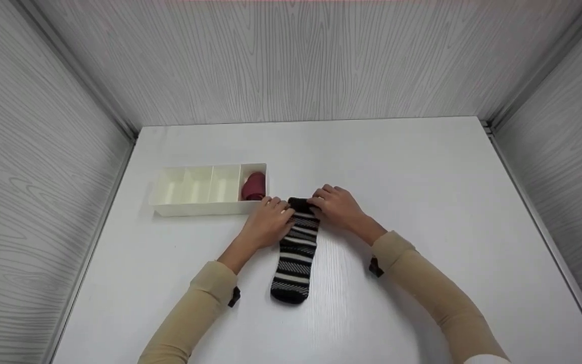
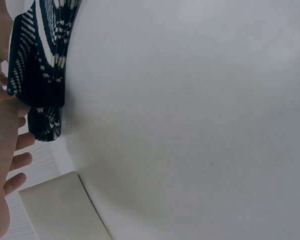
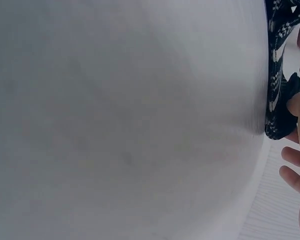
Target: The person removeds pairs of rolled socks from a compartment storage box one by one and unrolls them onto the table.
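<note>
A striped sock lies flat near the middle of the head view, its long axis running toward the person, with the dark upper end farthest away and the rounded dark toe pointing to the lower part of the frame, tilted slightly left. Both hands are at that far end, so nearly all the sock's length stretches from them back toward the person. The left hand pinches the left edge a little below the top, thumb against the cloth and the other fingers spread; the right hand pinches the upper right corner between thumb and finger. Neither hand is clearly nearer the sock, since both touch it (whether it is one sock or two stacked, I cannot tell). The left hand is the nearer one to the white box, left of centre, whose right-hand compartment holds a dark red roll; whether its fingers touch the box's corner is unclear. Sock and box both rest on the white table.
</note>
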`<state>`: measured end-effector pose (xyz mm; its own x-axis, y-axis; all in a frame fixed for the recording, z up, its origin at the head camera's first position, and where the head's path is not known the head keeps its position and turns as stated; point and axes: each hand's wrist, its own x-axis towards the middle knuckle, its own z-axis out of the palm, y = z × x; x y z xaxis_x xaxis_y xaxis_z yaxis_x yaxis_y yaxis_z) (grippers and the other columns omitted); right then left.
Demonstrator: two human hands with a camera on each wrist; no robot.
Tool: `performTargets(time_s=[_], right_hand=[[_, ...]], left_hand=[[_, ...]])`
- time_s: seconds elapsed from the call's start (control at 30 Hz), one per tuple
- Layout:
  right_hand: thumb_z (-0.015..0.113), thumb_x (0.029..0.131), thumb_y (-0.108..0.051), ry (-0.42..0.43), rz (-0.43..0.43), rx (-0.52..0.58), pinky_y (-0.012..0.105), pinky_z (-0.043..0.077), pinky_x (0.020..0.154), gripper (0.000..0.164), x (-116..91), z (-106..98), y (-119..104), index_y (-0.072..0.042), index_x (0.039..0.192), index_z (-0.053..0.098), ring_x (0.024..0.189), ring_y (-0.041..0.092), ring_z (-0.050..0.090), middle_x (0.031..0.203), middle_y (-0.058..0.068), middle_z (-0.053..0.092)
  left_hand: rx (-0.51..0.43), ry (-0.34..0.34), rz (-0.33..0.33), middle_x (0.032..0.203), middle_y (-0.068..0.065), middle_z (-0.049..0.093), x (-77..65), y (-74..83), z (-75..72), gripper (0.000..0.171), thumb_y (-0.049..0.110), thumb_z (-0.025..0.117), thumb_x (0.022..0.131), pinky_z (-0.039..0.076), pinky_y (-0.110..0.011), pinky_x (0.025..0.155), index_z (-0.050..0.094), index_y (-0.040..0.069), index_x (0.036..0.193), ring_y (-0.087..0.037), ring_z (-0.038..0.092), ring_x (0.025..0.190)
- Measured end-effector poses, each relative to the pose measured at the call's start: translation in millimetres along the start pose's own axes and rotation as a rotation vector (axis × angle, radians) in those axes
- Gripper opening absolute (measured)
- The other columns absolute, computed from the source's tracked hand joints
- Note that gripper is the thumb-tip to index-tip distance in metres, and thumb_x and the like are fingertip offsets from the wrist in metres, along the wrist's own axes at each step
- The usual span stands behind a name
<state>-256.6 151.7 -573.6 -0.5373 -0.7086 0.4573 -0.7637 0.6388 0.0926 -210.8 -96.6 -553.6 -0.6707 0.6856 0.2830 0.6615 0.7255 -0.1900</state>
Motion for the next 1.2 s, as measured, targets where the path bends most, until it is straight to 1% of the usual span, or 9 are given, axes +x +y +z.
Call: performTargets(time_s=[0.07, 0.17, 0.33, 0.47, 0.63, 0.77, 0.9, 1.07, 1.2], right_hand=[[0.073, 0.099, -0.020, -0.012, 0.010, -0.001, 0.036, 0.061, 0.076, 0.014, 3.1, 1.5, 2.1, -0.014, 0.109, 0.079, 0.093, 0.022, 0.072, 0.100, 0.002, 0.078], [0.072, 0.100, -0.019, -0.026, 0.021, 0.001, 0.035, 0.061, 0.077, 0.013, 8.2, 3.5, 5.2, -0.015, 0.109, 0.080, 0.092, 0.021, 0.072, 0.099, 0.002, 0.078], [0.069, 0.102, -0.020, -0.043, 0.029, 0.005, 0.035, 0.061, 0.076, 0.014, 15.5, 9.3, 10.9, -0.014, 0.109, 0.079, 0.089, 0.022, 0.072, 0.098, 0.002, 0.079], [0.067, 0.103, -0.021, -0.057, 0.035, 0.003, 0.037, 0.062, 0.079, 0.016, 18.2, 15.2, 14.7, -0.014, 0.112, 0.079, 0.092, 0.023, 0.072, 0.101, 0.003, 0.079], [0.071, 0.101, -0.020, -0.021, 0.029, -0.037, 0.038, 0.062, 0.082, 0.017, 16.1, 17.5, 16.8, -0.015, 0.116, 0.076, 0.098, 0.023, 0.072, 0.106, 0.003, 0.077], [0.072, 0.100, -0.021, -0.008, -0.004, -0.052, 0.038, 0.062, 0.083, 0.018, 13.4, 15.1, 13.7, -0.015, 0.117, 0.076, 0.100, 0.023, 0.071, 0.109, 0.004, 0.075], [0.069, 0.102, -0.032, -0.094, -0.002, -0.025, 0.040, 0.062, 0.086, 0.027, 11.1, 11.1, 7.6, -0.014, 0.122, 0.074, 0.104, 0.024, 0.070, 0.114, 0.005, 0.074], [0.064, 0.103, -0.048, -0.256, 0.068, 0.022, 0.045, 0.062, 0.091, 0.049, 9.1, 6.6, 2.7, -0.013, 0.137, 0.066, 0.116, 0.028, 0.066, 0.128, 0.010, 0.069], [0.059, 0.103, -0.054, -0.339, 0.114, 0.055, 0.048, 0.060, 0.098, 0.059, 7.8, 6.2, 2.8, -0.011, 0.144, 0.061, 0.126, 0.031, 0.062, 0.137, 0.012, 0.064]], left_hand=[[0.000, 0.005, 0.002, 0.109, -0.008, 0.075, -6.6, 2.1, -1.4, 0.029, 0.040, 0.069, 0.101, 0.055, -0.041, 0.095, 0.072, 0.013, 0.111, -0.028, 0.069, 0.104], [-0.006, -0.019, 0.000, 0.107, -0.006, 0.074, -14.5, 4.8, -2.9, 0.031, 0.044, 0.066, 0.102, 0.055, -0.042, 0.098, 0.071, 0.014, 0.109, -0.027, 0.069, 0.103], [-0.062, -0.042, -0.008, 0.106, -0.007, 0.075, -23.1, 9.8, -5.5, 0.036, 0.048, 0.061, 0.104, 0.054, -0.043, 0.101, 0.073, 0.014, 0.108, -0.027, 0.069, 0.105], [-0.094, -0.049, 0.017, 0.108, -0.006, 0.075, -30.0, 15.5, -6.8, 0.039, 0.051, 0.059, 0.104, 0.054, -0.042, 0.100, 0.074, 0.014, 0.107, -0.027, 0.069, 0.107], [-0.069, -0.065, 0.054, 0.114, -0.004, 0.072, -37.9, 21.6, -5.0, 0.037, 0.050, 0.062, 0.103, 0.052, -0.041, 0.101, 0.073, 0.017, 0.116, -0.025, 0.066, 0.111], [-0.040, -0.064, 0.055, 0.116, -0.004, 0.072, -41.6, 23.8, -1.2, 0.038, 0.050, 0.064, 0.102, 0.052, -0.040, 0.101, 0.071, 0.017, 0.120, -0.024, 0.066, 0.111], [-0.037, -0.077, 0.044, 0.119, -0.005, 0.071, -43.3, 24.0, 2.6, 0.042, 0.051, 0.063, 0.102, 0.052, -0.041, 0.101, 0.069, 0.015, 0.124, -0.025, 0.065, 0.112], [-0.038, -0.107, 0.025, 0.123, -0.006, 0.071, -43.4, 23.0, 3.6, 0.047, 0.052, 0.060, 0.103, 0.052, -0.042, 0.103, 0.067, 0.014, 0.129, -0.026, 0.065, 0.116], [-0.053, -0.141, 0.008, 0.125, -0.007, 0.070, -43.0, 23.9, 3.5, 0.048, 0.053, 0.057, 0.105, 0.052, -0.043, 0.105, 0.064, 0.014, 0.132, -0.027, 0.064, 0.119]])
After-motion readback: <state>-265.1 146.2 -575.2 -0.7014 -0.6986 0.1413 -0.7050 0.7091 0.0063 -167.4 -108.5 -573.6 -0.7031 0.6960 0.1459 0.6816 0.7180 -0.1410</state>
